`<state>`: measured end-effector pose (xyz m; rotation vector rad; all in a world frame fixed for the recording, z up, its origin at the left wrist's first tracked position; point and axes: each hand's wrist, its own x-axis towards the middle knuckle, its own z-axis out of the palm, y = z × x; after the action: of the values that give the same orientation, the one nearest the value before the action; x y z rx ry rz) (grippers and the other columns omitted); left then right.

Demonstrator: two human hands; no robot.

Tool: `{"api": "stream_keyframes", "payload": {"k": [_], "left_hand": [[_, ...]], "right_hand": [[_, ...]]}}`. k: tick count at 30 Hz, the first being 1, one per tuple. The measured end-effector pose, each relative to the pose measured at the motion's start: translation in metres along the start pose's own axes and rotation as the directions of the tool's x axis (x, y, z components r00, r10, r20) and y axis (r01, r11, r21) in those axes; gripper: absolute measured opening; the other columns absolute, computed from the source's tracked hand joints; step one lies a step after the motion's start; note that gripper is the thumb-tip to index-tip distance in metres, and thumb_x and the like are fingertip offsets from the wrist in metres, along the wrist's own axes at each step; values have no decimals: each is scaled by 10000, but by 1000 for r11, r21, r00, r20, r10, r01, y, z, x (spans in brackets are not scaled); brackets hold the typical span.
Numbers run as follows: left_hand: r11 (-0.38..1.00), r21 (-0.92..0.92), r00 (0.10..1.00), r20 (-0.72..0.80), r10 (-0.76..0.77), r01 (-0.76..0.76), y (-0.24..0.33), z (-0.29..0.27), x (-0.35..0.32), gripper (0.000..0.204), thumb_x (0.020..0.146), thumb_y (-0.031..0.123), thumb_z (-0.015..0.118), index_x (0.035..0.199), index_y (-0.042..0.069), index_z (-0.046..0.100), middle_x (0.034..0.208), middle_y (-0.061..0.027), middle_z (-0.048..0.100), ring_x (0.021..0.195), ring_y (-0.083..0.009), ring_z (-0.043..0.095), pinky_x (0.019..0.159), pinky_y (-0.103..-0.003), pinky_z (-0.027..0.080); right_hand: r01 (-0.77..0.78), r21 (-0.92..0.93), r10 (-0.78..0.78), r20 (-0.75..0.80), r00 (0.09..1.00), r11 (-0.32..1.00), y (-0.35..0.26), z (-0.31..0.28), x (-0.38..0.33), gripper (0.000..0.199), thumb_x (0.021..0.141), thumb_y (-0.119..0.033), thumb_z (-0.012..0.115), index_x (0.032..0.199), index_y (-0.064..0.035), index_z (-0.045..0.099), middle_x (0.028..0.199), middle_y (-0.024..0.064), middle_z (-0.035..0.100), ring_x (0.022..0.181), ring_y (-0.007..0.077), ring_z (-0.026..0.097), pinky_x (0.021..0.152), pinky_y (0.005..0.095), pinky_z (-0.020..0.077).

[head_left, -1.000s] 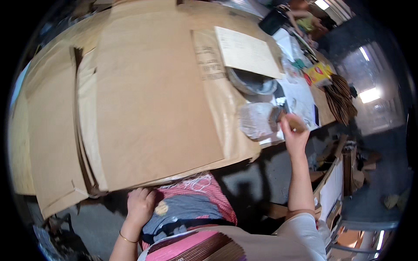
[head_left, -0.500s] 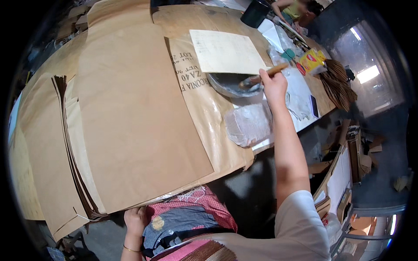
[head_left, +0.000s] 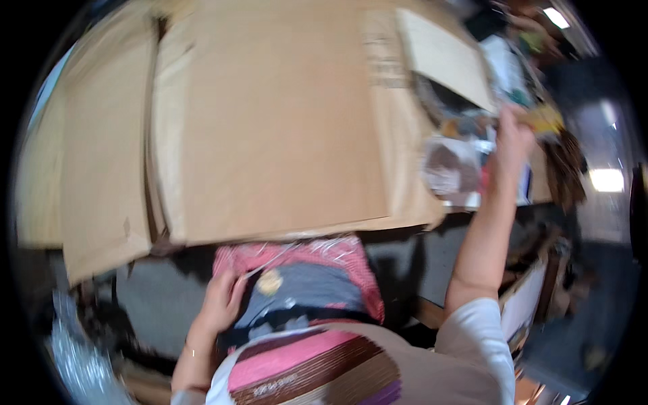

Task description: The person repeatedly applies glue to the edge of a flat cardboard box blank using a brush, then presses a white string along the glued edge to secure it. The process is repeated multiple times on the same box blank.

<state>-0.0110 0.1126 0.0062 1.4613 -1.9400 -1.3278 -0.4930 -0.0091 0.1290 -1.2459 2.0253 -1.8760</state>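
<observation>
My right hand is closed around a wooden-handled brush, whose head lies over the near edge of a dark bowl. A cream sheet of card partly covers this bowl. My left hand is low by my lap, its fingers drawn together on a white string that runs over the pink checked cloth. On the table in front of me lies a large brown paper sheet. Motion blur hides fine detail of both hands.
Folded brown paper overhangs the table edge at left. A plastic-wrapped bundle sits near the right edge, with a fan of brown paper beyond. Clear plastic is at lower left. Another person is at far right.
The view has swung, so the table appears turned and shifted right. My right hand still holds the brush. My left hand has come away from the table edge toward my lap.
</observation>
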Motion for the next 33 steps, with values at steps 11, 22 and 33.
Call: {"api": "stream_keyframes", "payload": {"k": [11,22,33], "left_hand": [[598,786,926,-91,367,-159,28,-38,9,84,649,85,591,696,17,580,1203,-176,594,762,-216,536,630,-314,442],[559,815,941,-54,333,-151,11,-29,27,104,666,119,583,679,16,597,1258,-233,557,801,-209,575,619,-315,474],[620,777,955,-88,282,-111,14,-25,29,84,594,0,613,666,-5,568,1256,-232,552,791,-264,584,678,-343,505]], "right_hand": [[285,297,-397,820,413,911,-88,114,-212,198,738,-23,718,928,16,678,801,113,666,662,221,619,593,293,490],[164,222,-271,866,419,961,-107,135,-228,142,776,-24,697,912,12,679,705,77,619,603,148,566,536,265,427],[17,-255,168,688,706,967,-38,65,-190,151,791,-109,656,751,35,641,631,117,641,575,158,629,551,295,488]]}}
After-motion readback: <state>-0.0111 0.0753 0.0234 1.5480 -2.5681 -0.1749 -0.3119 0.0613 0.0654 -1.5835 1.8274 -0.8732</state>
